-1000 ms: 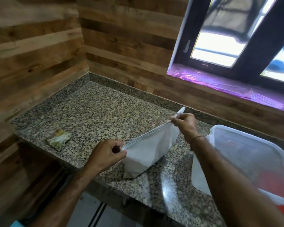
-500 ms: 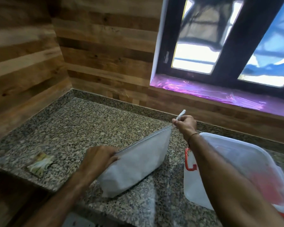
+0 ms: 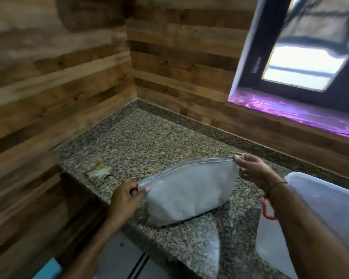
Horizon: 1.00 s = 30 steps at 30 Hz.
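No legible text, white pouch shows no label, crumpled packet print too blurred

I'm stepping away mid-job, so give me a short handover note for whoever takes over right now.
Left hand pinches the left end of the grey zip pouch; right hand pinches its right end at the zip.
Pouch rests on the granite counter, beside the translucent plastic box.
Done: zip looks closed along the top.
Left: probably let go and stow the pouch.
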### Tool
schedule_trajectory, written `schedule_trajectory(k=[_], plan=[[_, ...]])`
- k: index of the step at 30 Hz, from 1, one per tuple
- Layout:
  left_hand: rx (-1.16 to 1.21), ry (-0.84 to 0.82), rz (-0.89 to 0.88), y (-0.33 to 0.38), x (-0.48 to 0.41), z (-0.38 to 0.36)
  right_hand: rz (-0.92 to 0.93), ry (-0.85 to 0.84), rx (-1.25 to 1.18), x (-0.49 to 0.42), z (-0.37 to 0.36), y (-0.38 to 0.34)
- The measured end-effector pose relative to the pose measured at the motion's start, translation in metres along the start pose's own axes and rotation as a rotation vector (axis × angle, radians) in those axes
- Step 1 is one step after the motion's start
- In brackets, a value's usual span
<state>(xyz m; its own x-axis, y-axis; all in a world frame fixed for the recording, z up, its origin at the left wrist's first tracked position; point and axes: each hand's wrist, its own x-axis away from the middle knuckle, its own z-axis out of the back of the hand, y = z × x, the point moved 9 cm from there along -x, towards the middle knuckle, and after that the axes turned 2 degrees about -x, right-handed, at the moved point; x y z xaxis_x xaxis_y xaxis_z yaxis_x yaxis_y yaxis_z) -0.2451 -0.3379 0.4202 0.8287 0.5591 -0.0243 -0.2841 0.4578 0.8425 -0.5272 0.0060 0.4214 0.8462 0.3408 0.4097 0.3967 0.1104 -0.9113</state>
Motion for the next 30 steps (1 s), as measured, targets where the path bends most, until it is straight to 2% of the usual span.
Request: schedule_trajectory(k=[3,5,8,13,15,18,20,22,25,27,30], plan=[[0.069,-0.015,0.054,0.005,0.009,-0.013,-0.038,0.020,0.195,0.001,0.004,0.004],[0.173,-0.003,0.154,-0.003,0.015,-0.019,-0.056,0.015,0.241,0.002,0.000,0.008],[0.385,0.054,0.268,-0.006,0.016,-0.021,-0.058,0.035,0.121,0.003,-0.002,0.009],[0.479,0.191,0.345,-0.006,0.010,-0.007,-0.121,-0.020,-0.030,0.005,-0.011,0.014],[0.566,0.107,0.436,-0.014,0.016,-0.012,-0.160,-0.040,-0.018,0.007,-0.013,0.022],[0.739,-0.125,0.646,-0.026,0.023,-0.026,-0.226,-0.019,0.011,0.007,-0.006,0.027],[0.759,-0.253,0.739,-0.027,0.020,-0.035,-0.275,-0.016,0.024,0.002,0.000,0.030],[0.749,-0.298,0.807,-0.028,0.017,-0.043,-0.319,-0.027,0.040,-0.002,-0.001,0.035],[0.781,-0.269,0.832,-0.036,0.012,-0.053,-0.357,-0.027,0.142,-0.002,-0.011,0.038],[0.790,-0.185,0.816,-0.046,0.007,-0.050,-0.321,0.011,0.142,-0.005,-0.012,0.032],[0.806,-0.044,0.669,-0.043,-0.009,-0.037,-0.234,0.060,0.084,-0.009,-0.014,0.014]])
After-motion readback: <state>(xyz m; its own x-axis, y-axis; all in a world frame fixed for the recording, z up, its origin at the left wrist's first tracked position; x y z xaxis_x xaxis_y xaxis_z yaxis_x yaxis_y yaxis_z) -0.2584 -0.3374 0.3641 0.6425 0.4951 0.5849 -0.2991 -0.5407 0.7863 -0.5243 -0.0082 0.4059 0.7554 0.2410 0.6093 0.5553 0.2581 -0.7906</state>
